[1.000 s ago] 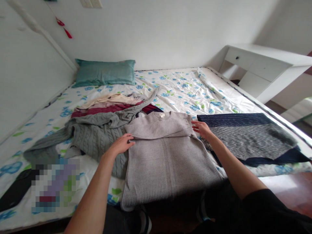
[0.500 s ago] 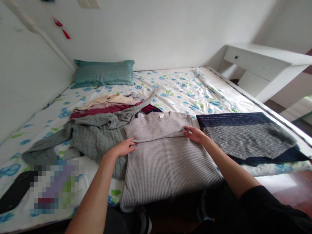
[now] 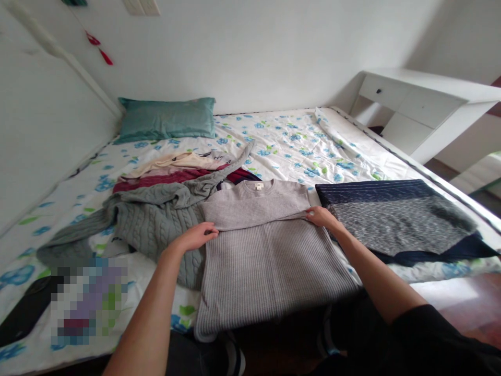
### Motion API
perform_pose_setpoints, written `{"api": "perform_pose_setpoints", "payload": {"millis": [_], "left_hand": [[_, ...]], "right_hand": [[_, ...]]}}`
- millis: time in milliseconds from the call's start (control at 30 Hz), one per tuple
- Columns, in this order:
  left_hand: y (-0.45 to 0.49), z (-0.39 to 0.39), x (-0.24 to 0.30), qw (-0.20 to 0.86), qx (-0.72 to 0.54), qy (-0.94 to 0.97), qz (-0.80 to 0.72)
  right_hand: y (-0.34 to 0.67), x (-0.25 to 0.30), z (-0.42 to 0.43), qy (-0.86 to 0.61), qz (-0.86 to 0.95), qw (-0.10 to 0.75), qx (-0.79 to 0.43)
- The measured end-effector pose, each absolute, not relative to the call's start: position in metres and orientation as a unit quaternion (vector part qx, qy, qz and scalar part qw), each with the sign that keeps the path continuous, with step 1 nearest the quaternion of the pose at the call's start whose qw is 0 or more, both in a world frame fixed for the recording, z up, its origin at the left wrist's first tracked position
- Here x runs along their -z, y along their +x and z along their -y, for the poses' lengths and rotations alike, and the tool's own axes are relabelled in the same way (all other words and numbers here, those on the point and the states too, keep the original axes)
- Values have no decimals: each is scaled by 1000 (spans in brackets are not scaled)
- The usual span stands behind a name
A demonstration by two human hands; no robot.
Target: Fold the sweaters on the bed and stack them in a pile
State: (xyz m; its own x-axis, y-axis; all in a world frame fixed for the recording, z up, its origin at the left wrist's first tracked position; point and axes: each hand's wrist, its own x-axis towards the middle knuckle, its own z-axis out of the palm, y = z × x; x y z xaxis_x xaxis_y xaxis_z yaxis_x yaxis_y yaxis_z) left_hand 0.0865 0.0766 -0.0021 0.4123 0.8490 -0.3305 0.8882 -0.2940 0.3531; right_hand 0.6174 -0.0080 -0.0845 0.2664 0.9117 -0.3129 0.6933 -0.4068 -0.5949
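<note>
A beige-grey ribbed sweater [image 3: 274, 266] lies front up on the bed, its collar away from me and its sleeves folded across the chest. Its lower hem hangs over the near edge of the bed. My left hand [image 3: 195, 236] is closed at the sweater's left side, fingertips pinching the cloth by the folded sleeve. On the opposite side, my right hand [image 3: 321, 216] pinches the end of the folded sleeve between thumb and fingers. A green-grey cable-knit sweater [image 3: 156, 222] lies rumpled just left of my left hand.
Folded dark blue and grey knitwear [image 3: 399, 219] lies at the right. Behind the cable-knit are maroon and cream clothes [image 3: 172, 164]. A teal pillow [image 3: 166, 119] rests at the head end; a black object [image 3: 27, 310] lies near left. A white desk [image 3: 422, 104] stands beyond the bed.
My right hand has shifted slightly right and closed on the sleeve, drawing it out to the sweater's right edge. My left hand's fingers have come together at the left edge.
</note>
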Motion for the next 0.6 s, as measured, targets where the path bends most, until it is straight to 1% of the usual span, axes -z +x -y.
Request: {"api": "perform_pose_setpoints", "payload": {"millis": [100, 200, 300, 400, 500, 600], "left_hand": [[84, -81, -1, 250, 11, 788, -563], [83, -82, 5, 209, 36, 762, -612], [88, -80, 16, 191, 77, 740, -641], [97, -78, 25, 160, 72, 728, -663], [107, -77, 28, 136, 58, 723, -675], [112, -78, 28, 128, 36, 717, -684]], "right_hand": [[625, 87, 11, -795, 518, 131, -288], [627, 88, 15, -823, 492, 115, -259], [617, 87, 18, -804, 546, 75, -222], [602, 86, 19, -784, 588, 45, -192], [592, 82, 20, -796, 578, 48, -171], [593, 77, 20, -815, 557, 70, -146]]}}
